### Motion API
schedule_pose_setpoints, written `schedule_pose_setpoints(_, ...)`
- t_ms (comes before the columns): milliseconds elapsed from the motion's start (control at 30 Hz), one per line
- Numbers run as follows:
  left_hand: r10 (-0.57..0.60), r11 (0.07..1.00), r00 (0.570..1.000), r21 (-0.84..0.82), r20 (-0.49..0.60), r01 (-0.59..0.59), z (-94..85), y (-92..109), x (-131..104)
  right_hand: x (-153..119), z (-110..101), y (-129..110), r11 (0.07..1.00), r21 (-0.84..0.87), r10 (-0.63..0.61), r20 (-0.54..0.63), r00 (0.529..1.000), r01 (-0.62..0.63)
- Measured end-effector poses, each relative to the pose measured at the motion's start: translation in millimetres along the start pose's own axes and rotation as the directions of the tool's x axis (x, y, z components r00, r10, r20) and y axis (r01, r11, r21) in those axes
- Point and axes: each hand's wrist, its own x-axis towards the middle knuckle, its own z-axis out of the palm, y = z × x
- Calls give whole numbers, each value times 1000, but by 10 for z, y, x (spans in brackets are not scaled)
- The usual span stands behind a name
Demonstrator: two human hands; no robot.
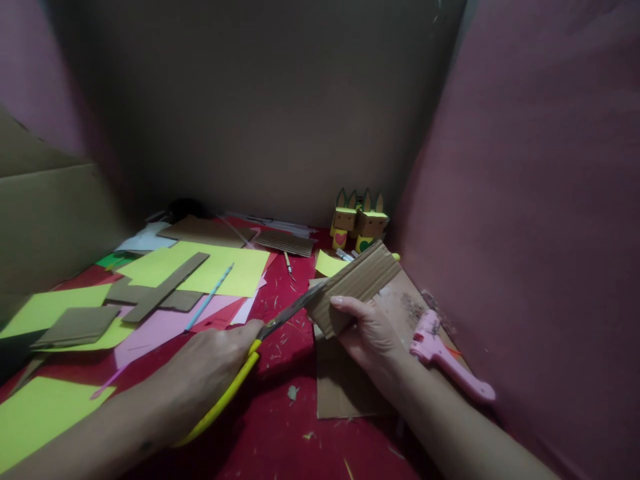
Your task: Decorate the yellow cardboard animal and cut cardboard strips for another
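My left hand (220, 363) is closed around the yellow handles of a pair of scissors (287, 312). Its blades point up and to the right and meet the left edge of a corrugated cardboard piece (363, 277). My right hand (373, 337) grips that piece from below, thumb on its face, and holds it tilted above the table. Whether the blades are parted around the cardboard is hard to see. Beneath my right hand lies a larger cardboard sheet (345, 393). A pink glue gun (450, 363) rests to the right of my right wrist.
Yellow paper sheets (235, 267), a cardboard strip (167, 287) and a light-blue pencil (210, 297) lie on the left. Small cardboard figures with pointed ears (373, 223) stand at the back. Scraps dot the red table (280, 427). A pink wall (540, 200) rises on the right.
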Motion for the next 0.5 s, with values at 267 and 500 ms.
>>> schedule_pose_setpoints(267, 64, 949, 998, 310, -15, -56, 82, -106, 10, -1, 0, 4, 1000, -3, 3, -5, 1000, -3)
schedule_pose_setpoints(500, 6, 987, 996, 157, 85, -20, -91, -1, 1, -4, -16, 26, 1000, -21, 15, 14, 1000, -15)
